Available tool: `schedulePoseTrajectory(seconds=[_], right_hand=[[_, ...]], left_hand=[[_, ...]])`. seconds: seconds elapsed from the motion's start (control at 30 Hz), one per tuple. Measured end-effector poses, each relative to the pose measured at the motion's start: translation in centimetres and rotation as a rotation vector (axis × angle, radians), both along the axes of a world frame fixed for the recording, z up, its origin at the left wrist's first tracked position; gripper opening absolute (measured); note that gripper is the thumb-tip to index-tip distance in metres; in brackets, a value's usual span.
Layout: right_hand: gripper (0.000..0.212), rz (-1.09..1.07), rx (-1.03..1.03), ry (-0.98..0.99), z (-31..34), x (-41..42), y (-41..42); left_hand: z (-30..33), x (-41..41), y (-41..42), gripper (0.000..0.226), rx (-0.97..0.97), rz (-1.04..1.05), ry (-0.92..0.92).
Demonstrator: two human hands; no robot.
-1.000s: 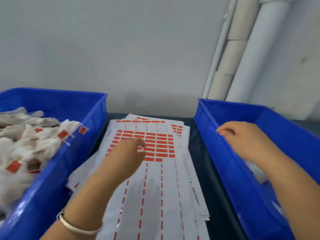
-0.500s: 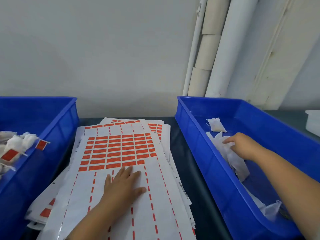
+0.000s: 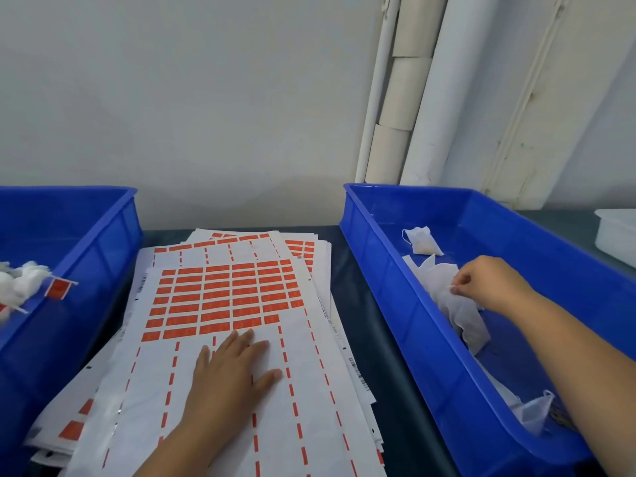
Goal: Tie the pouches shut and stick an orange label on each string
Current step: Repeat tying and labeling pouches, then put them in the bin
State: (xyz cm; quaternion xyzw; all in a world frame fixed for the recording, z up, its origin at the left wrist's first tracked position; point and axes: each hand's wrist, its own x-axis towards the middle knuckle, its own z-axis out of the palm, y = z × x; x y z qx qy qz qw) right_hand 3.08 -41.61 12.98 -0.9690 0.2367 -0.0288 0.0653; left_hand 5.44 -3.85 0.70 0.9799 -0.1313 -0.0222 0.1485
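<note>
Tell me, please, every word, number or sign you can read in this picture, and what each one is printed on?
None can be read.
Barcodes and tiny print on the edges of the label sheets: too small and blurred.
Orange labels on the top sheet: faint marks, unreadable.
Orange label on a pouch string in the left bin: no legible text.

Wall (image 3: 206, 98): you face a plain pale surface behind the work area.
Pipes (image 3: 426, 98): you see white tubes standing upright against the wall, right of centre.
Tabletop (image 3: 358, 304): dark, showing between the bins in front of you.
White container (image 3: 616, 235): at your far right edge, partly cut off.
</note>
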Motion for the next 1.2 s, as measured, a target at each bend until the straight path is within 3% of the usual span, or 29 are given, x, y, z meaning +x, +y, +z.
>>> schedulePoseTrajectory(seconds=[0.07, 0.2, 0.33, 0.4, 0.57, 0.67, 0.73, 0.87, 0.97, 1.0, 1.07, 1.2], right_hand=[[0.02, 0.013, 0.085, -0.049, 0.2, -0.2, 0.3], [0.015, 0.029, 0.375, -0.267, 1.1, -1.4, 0.7], [0.021, 0.093, 0.358, -0.598, 4.8, -2.0, 3.0], [0.02, 0.137, 0.352, -0.667, 7.0, -1.7, 5.4], [0.019, 0.205, 0.706, -0.721, 10.6, 0.2, 12.3], [0.014, 0.182, 0.951, -0.626, 10.0, 1.6, 16.7], [0.013, 0.172, 1.025, -0.521, 8.1, 2.5, 19.7], [0.011, 0.128, 1.044, -0.339, 3.5, 4.0, 24.7], [0.032, 0.035, 1.147, -0.303, 0.1, 4.1, 26.4], [0.035, 0.032, 1.197, -0.33, -0.9, 3.9, 26.7], [0.036, 0.06, 1.239, -0.385, -2.6, 3.5, 26.9], [0.031, 0.113, 1.208, -0.44, -4.5, 3.5, 27.0]], left_hand=[[0.0, 0.0, 0.1, 0.064, -0.006, 0.003, -0.002], [0.0, -0.2, 0.0, 0.064, -0.026, 0.004, -0.009], [0.1, -0.3, 0.0, 0.064, -0.057, 0.013, -0.012], [0.1, -0.3, 0.1, 0.062, -0.087, 0.015, -0.024], [0.5, -0.8, 0.2, 0.049, -0.185, 0.031, -0.038], [1.9, -1.5, 0.3, 0.018, -0.605, 0.085, -0.038], [2.8, -2.0, 0.4, 0.017, -0.833, 0.166, -0.115], [3.7, -2.1, 0.9, 0.015, -1.066, 0.298, -0.267], [4.0, -2.0, 1.0, 0.004, -1.105, 0.229, -0.131], [4.0, -2.0, 1.0, 0.015, -1.098, 0.199, -0.084], [3.9, -1.8, 0.8, 0.025, -1.085, 0.205, -0.049], [3.3, -1.2, 0.7, 0.022, -0.999, 0.3, -0.099]])
